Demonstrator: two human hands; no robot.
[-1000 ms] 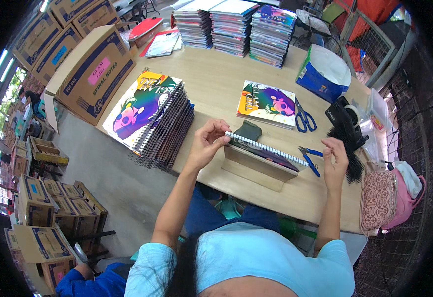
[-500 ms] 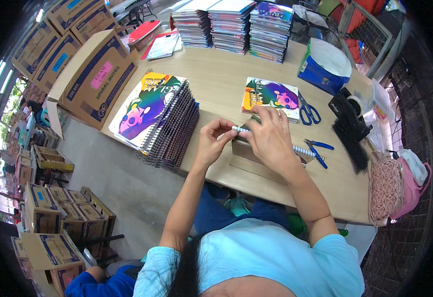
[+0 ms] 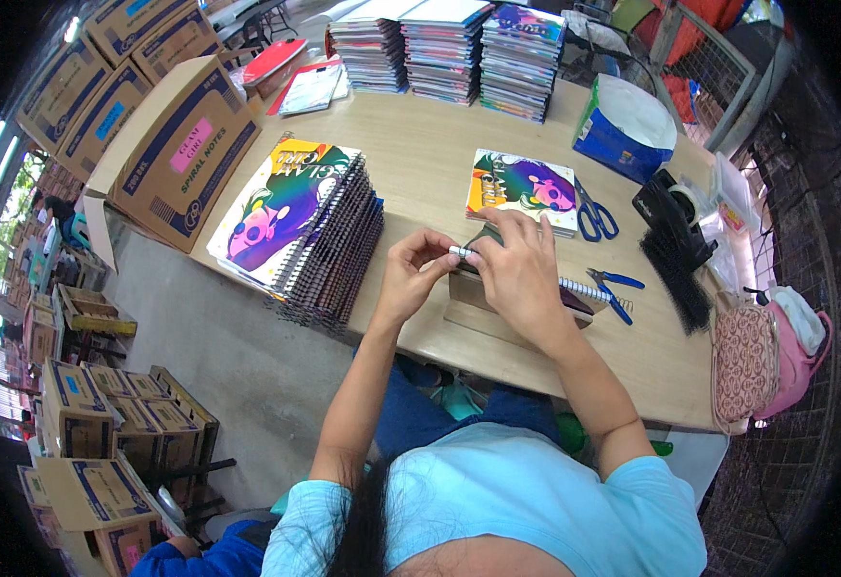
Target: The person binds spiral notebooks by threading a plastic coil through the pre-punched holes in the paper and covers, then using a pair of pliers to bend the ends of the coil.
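A notebook [image 3: 470, 289] stands on its long edge near the front of the table, its spine upward. A wire-like spiral coil [image 3: 586, 291] runs along that spine, and its loose end sticks out past the right end. My left hand [image 3: 414, 274] pinches the left end of the coiled spine between thumb and fingers. Bent over the top of the notebook, my right hand [image 3: 519, 274] grips the spine just beside the left one. Its fingers hide part of the coil. Blue-handled cutting pliers [image 3: 616, 290] lie open beside the coil's right end.
Left of my hands is a tall stack of spiral notebooks [image 3: 295, 226], with a carton [image 3: 175, 159] behind. Farther off lie unbound notebooks [image 3: 524, 188], scissors [image 3: 595, 216] and a blue pack [image 3: 622, 130]. A black tape dispenser [image 3: 672, 226], a brush-like black strip [image 3: 675, 284] and bags [image 3: 747, 356] line the right.
My right hand's fingers have shifted slightly on the spine, and more coil shows to its right. My left hand keeps its pinch in nearly the same place.
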